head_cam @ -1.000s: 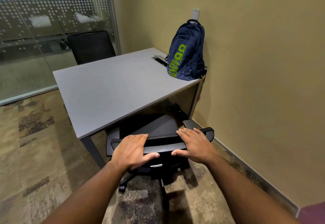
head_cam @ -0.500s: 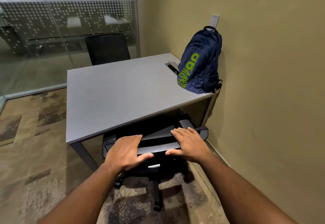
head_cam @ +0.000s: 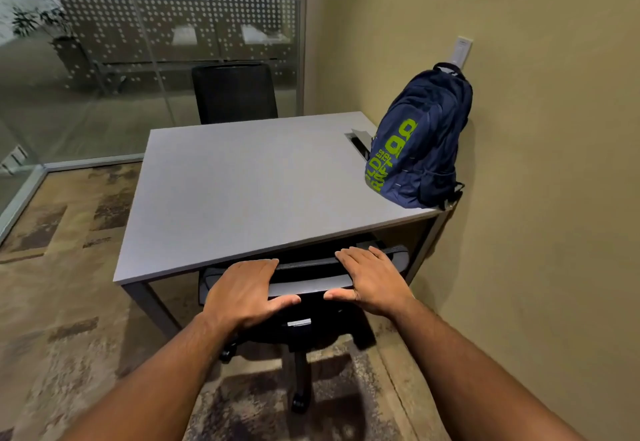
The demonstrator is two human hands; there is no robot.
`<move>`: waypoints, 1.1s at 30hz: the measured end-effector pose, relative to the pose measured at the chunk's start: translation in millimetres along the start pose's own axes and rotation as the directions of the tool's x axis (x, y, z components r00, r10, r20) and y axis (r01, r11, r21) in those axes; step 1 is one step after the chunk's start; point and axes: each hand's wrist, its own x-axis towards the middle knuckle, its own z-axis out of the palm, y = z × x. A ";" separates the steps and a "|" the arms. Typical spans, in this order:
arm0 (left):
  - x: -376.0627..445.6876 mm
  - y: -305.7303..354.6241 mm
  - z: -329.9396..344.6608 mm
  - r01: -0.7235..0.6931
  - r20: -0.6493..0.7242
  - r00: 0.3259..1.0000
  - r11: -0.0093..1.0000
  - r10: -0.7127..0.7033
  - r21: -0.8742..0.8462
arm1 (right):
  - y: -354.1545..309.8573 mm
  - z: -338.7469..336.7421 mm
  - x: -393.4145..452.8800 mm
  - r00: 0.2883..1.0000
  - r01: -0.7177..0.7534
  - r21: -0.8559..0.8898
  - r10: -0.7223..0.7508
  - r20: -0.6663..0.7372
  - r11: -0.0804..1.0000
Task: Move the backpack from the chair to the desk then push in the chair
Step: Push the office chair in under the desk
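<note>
Pushing chair (head_cam: 308,288) w/ both hands, left (head_cam: 244,293) & right (head_cam: 372,281) clasping backrest top—keep force even, square under desk (head_cam: 242,191) near edge; backpack (head_cam: 420,139) sits at far-right corner.

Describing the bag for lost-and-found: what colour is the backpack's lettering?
Bright green on the navy backpack, clearest in the head view.

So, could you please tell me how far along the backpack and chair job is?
Done: the navy backpack with green lettering stands on the grey desk, against the wall. In hand: left hand and right hand rest on the black office chair backrest, seat already under the desk. Left: perhaps a final nudge, then letting go.
</note>
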 end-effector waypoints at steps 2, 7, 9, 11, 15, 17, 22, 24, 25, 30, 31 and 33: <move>13.6 0.2 1.2 0.017 -0.010 1.000 1.000 -0.017 -0.009 | 11.2 0.6 13.9 1.000 0.005 0.001 -0.005 -0.002 1.000; 47.8 2.9 4.1 0.035 -0.059 0.998 0.998 -0.038 -0.046 | 41.8 1.5 47.4 1.000 0.026 0.005 -0.026 0.010 1.000; 60.5 4.2 6.0 0.036 -0.074 0.996 0.997 -0.041 -0.062 | 53.3 0.6 60.6 0.999 0.043 0.001 -0.043 0.023 0.999; 73.7 4.3 8.5 0.051 -0.082 0.995 0.996 -0.056 -0.069 | 63.3 -0.8 73.2 0.998 0.056 0.000 -0.056 0.026 0.998; 97.4 4.5 13.4 0.086 -0.056 0.994 0.994 -0.090 -0.071 | 81.8 -5.4 94.8 0.995 0.083 -0.002 -0.083 0.048 0.997; 107.9 5.2 14.8 0.098 -0.055 0.993 0.992 -0.103 -0.075 | 89.3 -8.6 104.6 0.994 0.095 -0.001 -0.095 0.049 0.995; 127.7 10.1 16.1 0.126 -0.053 0.990 0.990 -0.130 -0.070 | 107.2 -12.3 121.8 0.991 0.123 0.003 -0.123 0.054 0.992; 135.2 12.5 15.8 0.139 -0.046 0.989 0.988 -0.143 -0.074 | 113.9 -14.1 128.6 0.990 0.133 -0.006 -0.132 0.053 0.991; 138.6 13.3 16.1 0.144 -0.039 0.988 0.987 -0.147 -0.073 | 116.9 -15.1 131.8 0.989 0.140 -0.013 -0.139 0.055 0.990; 151.0 9.0 15.5 0.145 -0.013 0.989 0.988 -0.146 -0.054 | 122.6 -13.9 141.7 0.988 0.145 0.002 -0.145 0.060 0.989; 152.8 6.6 14.7 0.143 -0.011 0.990 0.988 -0.144 -0.053 | 122.2 -12.7 143.6 0.988 0.143 0.008 -0.143 0.051 0.990; 154.1 2.8 13.2 0.143 -0.003 0.990 0.988 -0.144 -0.054 | 120.5 -9.1 146.5 0.989 0.144 0.020 -0.144 0.013 0.989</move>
